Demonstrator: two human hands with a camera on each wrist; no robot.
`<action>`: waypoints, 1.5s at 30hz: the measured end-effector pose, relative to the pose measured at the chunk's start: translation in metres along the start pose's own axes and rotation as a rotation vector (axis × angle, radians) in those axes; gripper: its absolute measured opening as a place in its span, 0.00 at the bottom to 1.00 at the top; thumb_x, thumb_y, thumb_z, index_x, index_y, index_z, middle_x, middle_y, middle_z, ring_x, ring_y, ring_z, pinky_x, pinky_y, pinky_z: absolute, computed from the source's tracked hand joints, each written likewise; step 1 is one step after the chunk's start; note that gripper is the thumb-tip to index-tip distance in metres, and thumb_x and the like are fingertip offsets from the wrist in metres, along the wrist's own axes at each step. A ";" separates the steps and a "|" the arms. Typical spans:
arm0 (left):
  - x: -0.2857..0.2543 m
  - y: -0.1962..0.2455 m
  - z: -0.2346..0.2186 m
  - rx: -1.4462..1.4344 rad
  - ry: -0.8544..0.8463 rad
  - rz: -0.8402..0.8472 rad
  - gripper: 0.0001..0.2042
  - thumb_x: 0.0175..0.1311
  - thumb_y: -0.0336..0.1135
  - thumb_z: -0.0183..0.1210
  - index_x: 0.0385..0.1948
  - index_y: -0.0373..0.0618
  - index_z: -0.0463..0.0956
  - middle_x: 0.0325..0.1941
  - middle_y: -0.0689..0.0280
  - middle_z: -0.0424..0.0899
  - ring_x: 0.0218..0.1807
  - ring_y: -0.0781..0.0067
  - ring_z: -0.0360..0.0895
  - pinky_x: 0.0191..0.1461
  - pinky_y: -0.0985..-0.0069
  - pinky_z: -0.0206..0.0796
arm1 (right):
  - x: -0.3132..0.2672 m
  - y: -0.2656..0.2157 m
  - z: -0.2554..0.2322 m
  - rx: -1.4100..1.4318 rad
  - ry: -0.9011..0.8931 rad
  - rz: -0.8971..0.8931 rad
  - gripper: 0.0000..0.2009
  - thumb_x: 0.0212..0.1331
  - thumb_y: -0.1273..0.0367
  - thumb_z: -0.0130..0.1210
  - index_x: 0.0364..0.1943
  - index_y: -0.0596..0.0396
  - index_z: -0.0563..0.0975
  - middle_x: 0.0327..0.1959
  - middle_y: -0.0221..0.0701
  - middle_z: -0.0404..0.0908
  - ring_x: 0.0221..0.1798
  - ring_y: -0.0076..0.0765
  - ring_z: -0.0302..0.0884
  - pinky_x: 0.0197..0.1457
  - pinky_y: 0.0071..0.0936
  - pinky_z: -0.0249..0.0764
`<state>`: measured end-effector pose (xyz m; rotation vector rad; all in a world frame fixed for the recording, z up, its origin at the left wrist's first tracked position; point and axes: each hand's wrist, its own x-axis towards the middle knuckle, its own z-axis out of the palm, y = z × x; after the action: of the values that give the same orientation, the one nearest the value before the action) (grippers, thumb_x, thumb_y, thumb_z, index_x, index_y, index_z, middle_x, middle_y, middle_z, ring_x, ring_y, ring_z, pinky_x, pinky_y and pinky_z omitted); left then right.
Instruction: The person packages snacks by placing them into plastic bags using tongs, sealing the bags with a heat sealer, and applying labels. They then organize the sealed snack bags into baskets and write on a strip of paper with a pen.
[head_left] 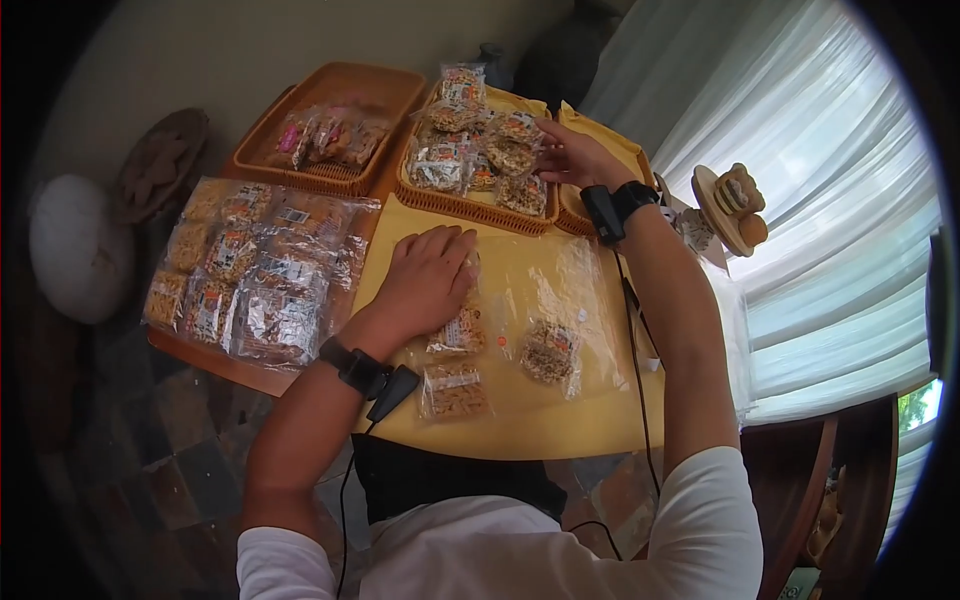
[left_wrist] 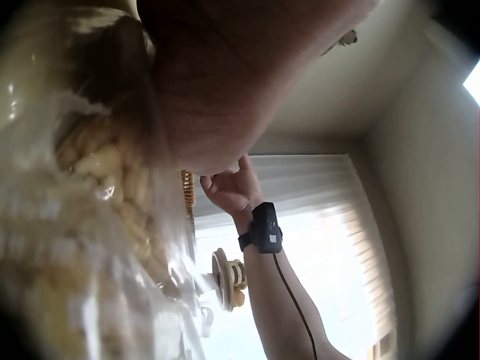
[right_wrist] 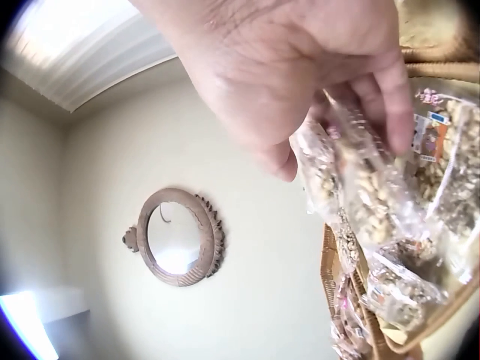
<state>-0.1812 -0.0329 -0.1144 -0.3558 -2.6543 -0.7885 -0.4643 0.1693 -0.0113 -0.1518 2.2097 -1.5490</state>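
Note:
My left hand (head_left: 430, 275) rests with its fingers extended over a column of snack packets (head_left: 460, 332) on the yellow mat. Much of what lies under the palm is hidden. A large clear plastic bag (head_left: 545, 270) spreads flat to its right, and a single round snack packet (head_left: 550, 350) shows there. At the right side of the wicker basket (head_left: 480, 208), my right hand (head_left: 578, 158) reaches in over a heap of wrapped snacks. In the right wrist view its thumb and fingers close around a clear nut snack packet (right_wrist: 367, 187).
A second wicker basket (head_left: 335, 180) with pink-marked packets stands at the back left. On the left lies a filled clear bag (head_left: 265, 265) with rows of packets. Cables (head_left: 640, 390) run from the wrist cameras. A curtain (head_left: 800, 250) hangs on the right.

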 end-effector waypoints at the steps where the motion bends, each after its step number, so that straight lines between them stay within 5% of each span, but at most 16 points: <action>1: 0.000 0.000 0.000 -0.004 -0.007 0.001 0.26 0.78 0.40 0.55 0.75 0.44 0.69 0.74 0.52 0.74 0.76 0.48 0.68 0.81 0.54 0.53 | -0.007 0.000 0.000 -0.251 0.115 -0.011 0.24 0.74 0.50 0.64 0.58 0.56 0.81 0.51 0.33 0.88 0.50 0.31 0.87 0.55 0.30 0.83; 2: -0.001 -0.001 0.001 0.009 0.006 0.007 0.26 0.78 0.39 0.55 0.75 0.44 0.69 0.74 0.52 0.73 0.76 0.48 0.68 0.81 0.54 0.53 | -0.018 0.004 -0.006 -0.253 0.119 0.002 0.24 0.74 0.50 0.64 0.58 0.56 0.81 0.51 0.33 0.88 0.50 0.31 0.87 0.55 0.30 0.83; 4: -0.001 -0.001 0.003 0.004 0.014 0.017 0.26 0.78 0.39 0.55 0.75 0.44 0.69 0.75 0.52 0.73 0.76 0.48 0.68 0.81 0.54 0.53 | -0.042 0.015 -0.035 -0.751 0.276 -0.358 0.22 0.71 0.49 0.66 0.49 0.56 0.85 0.44 0.30 0.88 0.41 0.27 0.85 0.46 0.27 0.80; 10: 0.000 -0.002 0.004 0.038 -0.021 -0.013 0.26 0.79 0.40 0.53 0.75 0.44 0.68 0.75 0.53 0.73 0.76 0.50 0.67 0.81 0.55 0.51 | -0.175 0.077 -0.102 -0.757 0.019 0.030 0.08 0.72 0.66 0.63 0.40 0.58 0.86 0.29 0.26 0.86 0.27 0.19 0.81 0.31 0.20 0.77; 19: 0.002 0.001 -0.002 -0.001 -0.064 -0.037 0.25 0.81 0.41 0.51 0.76 0.45 0.67 0.75 0.54 0.73 0.78 0.51 0.66 0.82 0.55 0.49 | -0.223 0.114 -0.054 -0.194 -0.538 0.239 0.10 0.70 0.71 0.63 0.50 0.60 0.85 0.39 0.31 0.92 0.31 0.19 0.85 0.31 0.20 0.77; 22: 0.002 -0.002 0.002 0.033 -0.032 -0.011 0.25 0.81 0.41 0.51 0.75 0.44 0.68 0.75 0.54 0.72 0.77 0.51 0.66 0.81 0.54 0.50 | -0.222 0.117 -0.031 -0.251 -0.404 0.116 0.15 0.66 0.67 0.70 0.51 0.62 0.84 0.39 0.31 0.89 0.35 0.21 0.85 0.35 0.22 0.76; 24: 0.001 -0.002 0.003 0.028 -0.023 -0.009 0.25 0.80 0.41 0.52 0.75 0.43 0.68 0.74 0.54 0.73 0.77 0.52 0.67 0.82 0.54 0.50 | -0.227 0.110 -0.018 -0.529 -0.459 -0.263 0.22 0.58 0.63 0.78 0.50 0.61 0.82 0.37 0.29 0.86 0.37 0.22 0.83 0.40 0.25 0.75; 25: 0.002 -0.002 0.003 0.019 -0.015 -0.008 0.25 0.80 0.42 0.53 0.74 0.42 0.69 0.73 0.55 0.74 0.77 0.54 0.67 0.82 0.54 0.50 | -0.233 0.103 -0.011 -0.530 -0.462 -0.265 0.22 0.58 0.63 0.78 0.50 0.61 0.82 0.37 0.29 0.86 0.37 0.22 0.83 0.40 0.25 0.75; 27: 0.002 -0.001 0.001 0.018 -0.029 -0.014 0.25 0.80 0.41 0.53 0.74 0.43 0.69 0.74 0.55 0.73 0.77 0.52 0.67 0.81 0.54 0.50 | -0.243 0.090 0.001 -0.759 -0.378 -0.140 0.26 0.51 0.61 0.83 0.48 0.59 0.81 0.35 0.27 0.83 0.37 0.23 0.80 0.43 0.29 0.75; 29: 0.002 -0.001 0.001 0.015 -0.045 -0.020 0.26 0.80 0.41 0.52 0.75 0.43 0.68 0.75 0.54 0.73 0.77 0.50 0.67 0.81 0.54 0.50 | -0.243 0.087 -0.003 -0.609 -0.444 -0.065 0.23 0.55 0.63 0.81 0.47 0.59 0.80 0.35 0.27 0.83 0.37 0.23 0.80 0.42 0.26 0.74; 31: 0.001 -0.002 0.003 0.018 -0.037 -0.014 0.26 0.79 0.41 0.54 0.75 0.44 0.68 0.75 0.54 0.73 0.76 0.50 0.67 0.81 0.54 0.51 | -0.246 0.074 -0.006 -0.424 -0.481 0.212 0.22 0.52 0.69 0.81 0.48 0.57 0.79 0.38 0.22 0.79 0.43 0.20 0.82 0.45 0.21 0.74; 34: 0.000 -0.003 0.006 0.017 -0.007 0.003 0.26 0.78 0.40 0.54 0.75 0.44 0.68 0.74 0.54 0.74 0.76 0.50 0.68 0.80 0.54 0.52 | -0.240 0.101 -0.030 -0.141 -0.536 0.197 0.24 0.56 0.70 0.79 0.54 0.59 0.80 0.40 0.23 0.84 0.45 0.19 0.85 0.46 0.21 0.79; 36: 0.001 -0.001 0.005 0.007 -0.002 -0.005 0.26 0.78 0.40 0.55 0.75 0.44 0.68 0.74 0.54 0.74 0.76 0.50 0.68 0.80 0.54 0.52 | -0.230 0.104 -0.049 -0.139 -0.446 0.119 0.24 0.61 0.70 0.74 0.60 0.61 0.80 0.42 0.24 0.86 0.45 0.19 0.85 0.48 0.24 0.82; 39: 0.001 0.000 0.005 -0.007 -0.001 -0.019 0.26 0.78 0.40 0.55 0.75 0.44 0.69 0.74 0.54 0.74 0.76 0.50 0.68 0.80 0.54 0.53 | -0.218 0.052 -0.106 -0.676 -0.002 0.091 0.14 0.65 0.63 0.68 0.48 0.58 0.86 0.34 0.23 0.86 0.32 0.17 0.77 0.35 0.19 0.71; 41: 0.001 -0.001 0.006 -0.010 -0.002 -0.015 0.26 0.78 0.40 0.55 0.75 0.44 0.69 0.74 0.53 0.74 0.76 0.49 0.68 0.80 0.54 0.53 | -0.197 0.044 -0.134 -0.440 0.277 -0.037 0.15 0.68 0.60 0.67 0.49 0.57 0.85 0.30 0.21 0.82 0.28 0.16 0.73 0.32 0.20 0.67; 45: 0.000 -0.002 0.009 0.018 0.024 0.001 0.26 0.78 0.40 0.55 0.75 0.44 0.69 0.74 0.53 0.74 0.76 0.49 0.68 0.80 0.54 0.53 | -0.169 0.005 -0.063 -0.468 0.221 -0.302 0.17 0.70 0.55 0.68 0.45 0.57 0.86 0.29 0.21 0.80 0.30 0.16 0.74 0.33 0.21 0.70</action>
<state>-0.1840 -0.0295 -0.1228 -0.3412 -2.6374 -0.7631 -0.3366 0.2817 0.0501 -0.4956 2.8045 -1.2024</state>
